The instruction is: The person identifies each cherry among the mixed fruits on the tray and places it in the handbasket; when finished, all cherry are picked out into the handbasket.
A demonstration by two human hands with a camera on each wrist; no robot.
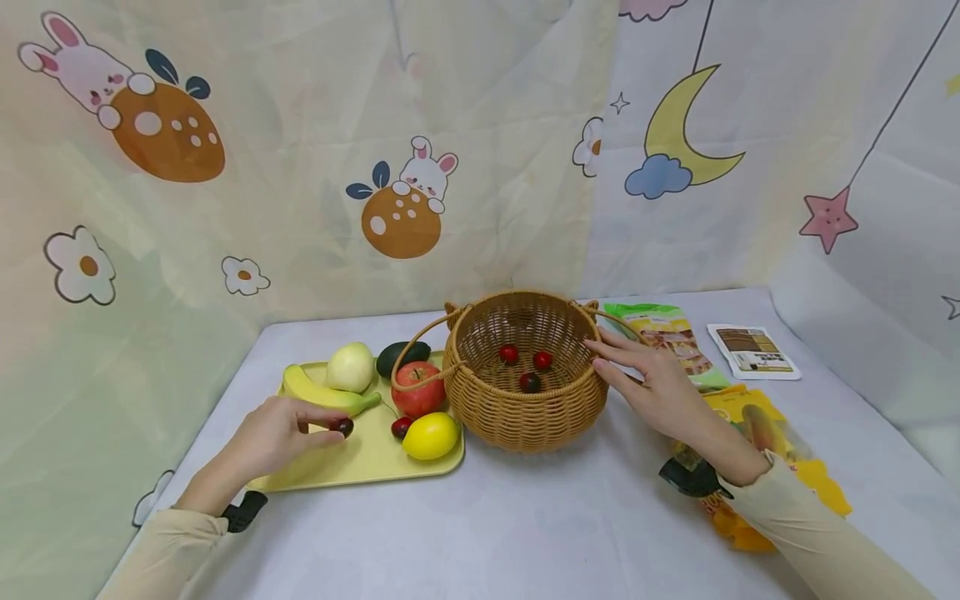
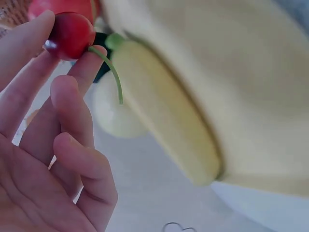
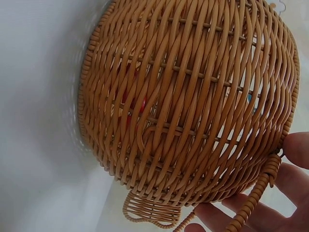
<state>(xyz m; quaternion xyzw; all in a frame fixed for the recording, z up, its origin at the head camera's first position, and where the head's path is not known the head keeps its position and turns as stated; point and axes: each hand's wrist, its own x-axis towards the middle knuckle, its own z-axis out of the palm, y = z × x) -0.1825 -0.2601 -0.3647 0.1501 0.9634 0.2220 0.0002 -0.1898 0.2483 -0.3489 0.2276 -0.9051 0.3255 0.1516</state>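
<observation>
Left hand [image 1: 277, 437] pinching a cherry [image 1: 343, 427] over the tray [image 1: 375, 472], left.
My right hand [image 1: 660, 387] touches the basket [image 1: 525, 423], fingers extended; from here I can't read the packets' [image 1: 759, 421] print, right. White tabletop [image 1: 525, 525], rabbit-printed curtain [image 1: 510, 100] beyond.

Cherries [image 1: 530, 382]: five visible, comprising three in one basket [image 1: 525, 423], one on one tray [image 1: 352, 480] and one in the left hand [image 1: 281, 437]. Hands: two. Banana [image 1: 318, 393], lemon [image 1: 431, 436], large red fruit [image 1: 417, 389], pale round fruit [image 1: 350, 367], dark green fruit [image 1: 397, 358]: one each. Packets [image 1: 753, 352]: at least three; an arm partly covers the yellow packaging [image 1: 761, 421].
</observation>
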